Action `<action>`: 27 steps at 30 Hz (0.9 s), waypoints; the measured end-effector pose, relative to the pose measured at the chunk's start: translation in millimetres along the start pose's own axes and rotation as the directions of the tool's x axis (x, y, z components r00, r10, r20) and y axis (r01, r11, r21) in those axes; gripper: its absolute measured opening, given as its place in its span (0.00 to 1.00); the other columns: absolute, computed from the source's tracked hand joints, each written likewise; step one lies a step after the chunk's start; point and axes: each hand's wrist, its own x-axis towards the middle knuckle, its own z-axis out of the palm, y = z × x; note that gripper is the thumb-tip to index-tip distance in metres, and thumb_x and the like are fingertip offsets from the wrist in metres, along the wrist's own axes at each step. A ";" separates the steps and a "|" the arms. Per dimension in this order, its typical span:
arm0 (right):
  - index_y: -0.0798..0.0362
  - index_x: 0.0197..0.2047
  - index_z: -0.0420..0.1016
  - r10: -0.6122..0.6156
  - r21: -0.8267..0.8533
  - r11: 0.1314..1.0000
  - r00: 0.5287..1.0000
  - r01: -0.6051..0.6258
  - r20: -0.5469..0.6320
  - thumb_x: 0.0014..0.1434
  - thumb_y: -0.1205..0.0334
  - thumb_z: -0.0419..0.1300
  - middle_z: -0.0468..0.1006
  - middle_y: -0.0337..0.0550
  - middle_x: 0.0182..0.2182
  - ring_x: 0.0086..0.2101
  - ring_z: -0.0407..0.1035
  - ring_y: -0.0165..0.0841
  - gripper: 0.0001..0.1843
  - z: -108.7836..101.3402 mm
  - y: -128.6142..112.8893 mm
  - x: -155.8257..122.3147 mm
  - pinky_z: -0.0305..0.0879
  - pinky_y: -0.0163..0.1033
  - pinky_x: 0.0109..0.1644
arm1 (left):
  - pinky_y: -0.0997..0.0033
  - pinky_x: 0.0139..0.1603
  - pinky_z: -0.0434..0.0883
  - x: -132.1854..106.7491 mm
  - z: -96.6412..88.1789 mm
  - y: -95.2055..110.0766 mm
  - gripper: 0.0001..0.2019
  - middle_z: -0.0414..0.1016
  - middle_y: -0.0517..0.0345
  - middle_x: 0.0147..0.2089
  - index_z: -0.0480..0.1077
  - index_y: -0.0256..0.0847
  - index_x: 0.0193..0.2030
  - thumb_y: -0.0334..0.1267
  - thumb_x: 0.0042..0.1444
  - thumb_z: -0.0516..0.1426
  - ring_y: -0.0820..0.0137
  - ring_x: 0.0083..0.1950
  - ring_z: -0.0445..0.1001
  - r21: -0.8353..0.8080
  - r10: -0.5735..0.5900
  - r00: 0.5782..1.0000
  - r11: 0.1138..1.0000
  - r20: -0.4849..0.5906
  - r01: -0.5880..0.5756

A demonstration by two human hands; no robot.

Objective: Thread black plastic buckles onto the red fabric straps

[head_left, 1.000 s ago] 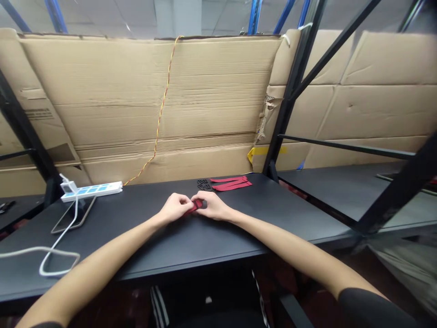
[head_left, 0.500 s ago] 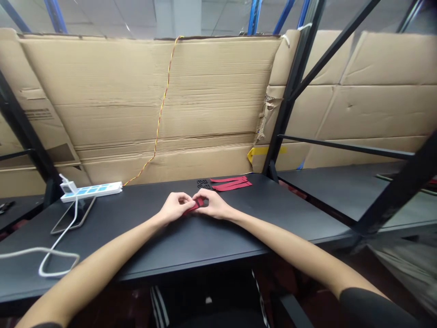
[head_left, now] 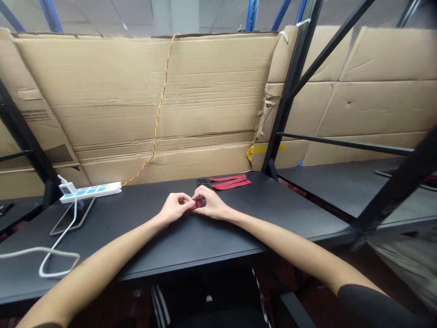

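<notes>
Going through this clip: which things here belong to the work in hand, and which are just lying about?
Part of the work:
left hand and right hand, pinching a small red strap
more red straps on the table
small black pieces beside them

Just lying about:
white power strip
phone
white cable
cardboard sheets

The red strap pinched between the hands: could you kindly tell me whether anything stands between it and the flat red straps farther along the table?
The right hand does: it lies just beyond the small red fabric strap, toward the flat red fabric straps on the black tabletop. The small black pieces lie beside those straps, off that line.
</notes>
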 end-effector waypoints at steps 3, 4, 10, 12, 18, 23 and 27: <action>0.54 0.35 0.71 0.084 0.080 0.993 0.996 -0.086 0.018 0.45 0.59 0.69 0.71 0.41 0.32 0.32 0.66 0.31 0.15 0.4 -0.3 -0.6 0.65 0.38 0.36 | 0.74 0.29 0.68 2.2 -0.9 -4.8 0.12 0.76 0.56 0.26 0.74 0.36 0.29 0.45 0.46 0.63 0.71 0.26 0.72 -0.008 0.031 0.999 0.999 -0.016 -0.031; 0.55 0.36 0.72 0.120 0.136 0.983 0.992 -0.124 0.041 0.44 0.58 0.69 0.72 0.41 0.33 0.32 0.67 0.32 0.17 -0.1 -0.1 -0.3 0.66 0.38 0.37 | 0.74 0.29 0.68 3.0 -1.5 -5.7 0.12 0.76 0.56 0.26 0.73 0.36 0.29 0.45 0.46 0.63 0.71 0.26 0.72 -0.024 0.036 0.999 0.999 -0.017 -0.037; 0.55 0.43 0.75 0.297 0.571 0.743 0.937 -0.348 0.184 0.47 0.52 0.68 0.79 0.43 0.35 0.32 0.73 0.32 0.22 -10.4 7.1 4.9 0.69 0.42 0.43 | 0.74 0.29 0.67 5.8 -8.0 -1.9 0.14 0.75 0.57 0.26 0.72 0.35 0.28 0.45 0.46 0.64 0.73 0.26 0.70 -0.150 0.026 0.998 0.988 -0.058 -0.035; 0.56 0.40 0.78 0.343 0.606 0.698 0.921 -0.381 0.185 0.45 0.53 0.69 0.79 0.43 0.31 0.30 0.73 0.32 0.20 -13.4 9.4 5.0 0.69 0.43 0.43 | 0.74 0.28 0.67 5.4 -9.1 0.0 0.14 0.75 0.57 0.25 0.72 0.35 0.28 0.46 0.46 0.64 0.73 0.25 0.70 -0.174 0.025 0.998 0.984 -0.053 -0.034; 0.58 0.37 0.81 0.400 0.600 0.661 0.888 -0.452 0.228 0.40 0.57 0.72 0.80 0.45 0.27 0.29 0.74 0.35 0.20 -14.5 9.9 2.5 0.68 0.45 0.45 | 0.72 0.29 0.69 4.5 -7.5 0.9 0.15 0.76 0.56 0.25 0.71 0.34 0.30 0.43 0.40 0.67 0.72 0.25 0.72 -0.229 0.008 0.998 0.973 -0.061 -0.022; 0.59 0.37 0.81 0.395 0.598 0.642 0.875 -0.480 0.280 0.40 0.54 0.72 0.81 0.47 0.28 0.31 0.75 0.37 0.22 -15.2 9.2 1.6 0.68 0.46 0.47 | 0.72 0.27 0.69 5.2 -7.7 2.5 0.17 0.74 0.58 0.23 0.71 0.34 0.30 0.43 0.39 0.68 0.72 0.23 0.71 -0.201 0.008 0.997 0.979 -0.072 -0.022; 0.59 0.37 0.82 0.399 0.594 0.629 0.864 -0.501 0.307 0.41 0.53 0.71 0.81 0.47 0.28 0.31 0.75 0.36 0.22 -17.5 6.4 0.8 0.67 0.45 0.47 | 0.73 0.27 0.68 4.3 -8.6 4.2 0.17 0.74 0.58 0.22 0.71 0.35 0.30 0.44 0.39 0.68 0.72 0.23 0.71 -0.148 0.028 0.996 0.988 -0.081 -0.040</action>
